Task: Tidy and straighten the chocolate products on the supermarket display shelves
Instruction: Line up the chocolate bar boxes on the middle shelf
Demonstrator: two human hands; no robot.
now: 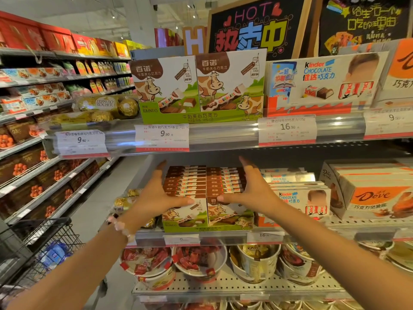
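Note:
On the middle shelf stands a green display tray (201, 228) holding two rows of brown-and-white cow-print milk chocolate boxes (205, 184). My left hand (156, 193) lies flat against the left side of the left row, thumb across the front box. My right hand (250, 189) presses with straight fingers on the right side of the right row, thumb on the front box. Both hands flank the stack. A matching tray of cow-print boxes (201, 86) stands on the shelf above.
Kinder chocolate boxes (297, 198) and an orange Dove carton (368, 193) sit right of the tray; gold Ferrero packs (127, 202) lie left. Tubs of wrapped chocolates (201, 260) fill the lower shelf. A shopping cart (38, 253) stands at the lower left in the aisle.

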